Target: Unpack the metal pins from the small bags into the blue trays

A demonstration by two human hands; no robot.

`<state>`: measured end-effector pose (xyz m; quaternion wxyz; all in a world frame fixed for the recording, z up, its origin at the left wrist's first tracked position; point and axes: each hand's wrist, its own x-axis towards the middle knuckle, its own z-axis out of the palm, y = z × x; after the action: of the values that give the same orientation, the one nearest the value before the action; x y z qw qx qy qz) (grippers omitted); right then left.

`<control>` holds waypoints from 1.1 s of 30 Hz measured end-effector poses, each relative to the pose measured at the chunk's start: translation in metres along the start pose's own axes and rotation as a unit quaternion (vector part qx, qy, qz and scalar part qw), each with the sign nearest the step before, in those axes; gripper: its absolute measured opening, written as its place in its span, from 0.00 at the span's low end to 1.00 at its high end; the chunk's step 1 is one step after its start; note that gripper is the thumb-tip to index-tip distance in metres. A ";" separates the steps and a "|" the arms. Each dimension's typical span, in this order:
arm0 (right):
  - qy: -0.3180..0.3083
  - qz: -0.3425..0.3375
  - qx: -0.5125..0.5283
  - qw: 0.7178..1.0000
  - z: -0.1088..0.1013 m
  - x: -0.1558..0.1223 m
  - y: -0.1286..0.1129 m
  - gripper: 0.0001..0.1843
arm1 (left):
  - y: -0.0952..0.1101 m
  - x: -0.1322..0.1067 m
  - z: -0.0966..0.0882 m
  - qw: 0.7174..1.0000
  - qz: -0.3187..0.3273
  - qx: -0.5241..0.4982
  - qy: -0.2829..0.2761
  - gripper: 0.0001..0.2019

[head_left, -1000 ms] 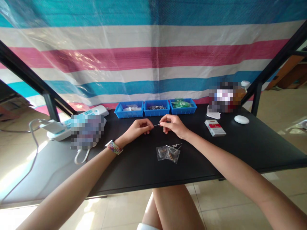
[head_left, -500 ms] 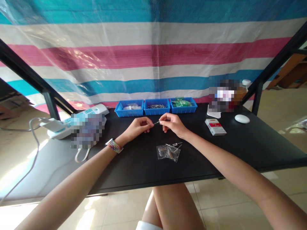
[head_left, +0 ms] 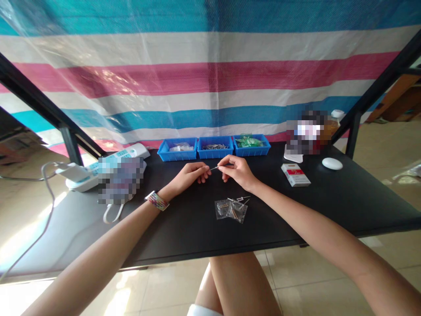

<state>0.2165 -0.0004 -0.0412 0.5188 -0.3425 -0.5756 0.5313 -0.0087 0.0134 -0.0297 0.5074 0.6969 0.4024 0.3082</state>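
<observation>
Above the black table, my left hand (head_left: 196,171) pinches one end of a thin metal pin (head_left: 213,168) between thumb and forefinger. My right hand (head_left: 235,170) has its thumb and fingertip closed on the pin's other end. Only a short length shows between the two hands; the fingertips cover the rest. Closer to me lie small clear plastic bags (head_left: 232,210) with copper-coloured pieces in them. Several loose metal pins (head_left: 244,199) rest at their upper edge. Behind my hands, the middle blue bin (head_left: 215,153) holds a heap of similar metal pins.
The left blue bin (head_left: 177,156) contains clear bags, the right one (head_left: 251,151) green bags. A power strip (head_left: 138,151) with a plugged-in charger lies left, beside a blurred item. On the right are a cigarette pack (head_left: 295,174), a white oval object (head_left: 332,163) and a bottle (head_left: 336,118).
My left fingertips have shifted slightly at the pin, and my right fingers have moved a little to the left. Both hands stay joined by the pin in nearly the same place.
</observation>
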 end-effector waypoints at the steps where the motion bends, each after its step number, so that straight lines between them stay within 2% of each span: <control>1: 0.000 -0.002 -0.001 1.000 0.000 0.000 0.001 0.16 | -0.001 0.000 0.000 1.000 0.000 0.000 0.000 0.23; 11: -0.002 0.025 0.008 1.000 -0.001 0.001 0.002 0.16 | 0.002 -0.002 0.001 1.000 0.007 -0.007 0.012 0.18; 23: 0.001 -0.006 0.000 1.000 -0.001 0.001 0.003 0.14 | 0.000 -0.001 0.000 1.000 0.002 -0.007 -0.003 0.19; 33: -0.025 0.019 0.015 0.999 -0.002 0.000 0.002 0.14 | 0.004 -0.003 0.003 1.000 0.008 -0.008 0.015 0.19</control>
<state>0.2176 0.0002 -0.0437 0.4990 -0.3324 -0.5739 0.5578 -0.0067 0.0092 -0.0271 0.5045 0.6914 0.4014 0.3261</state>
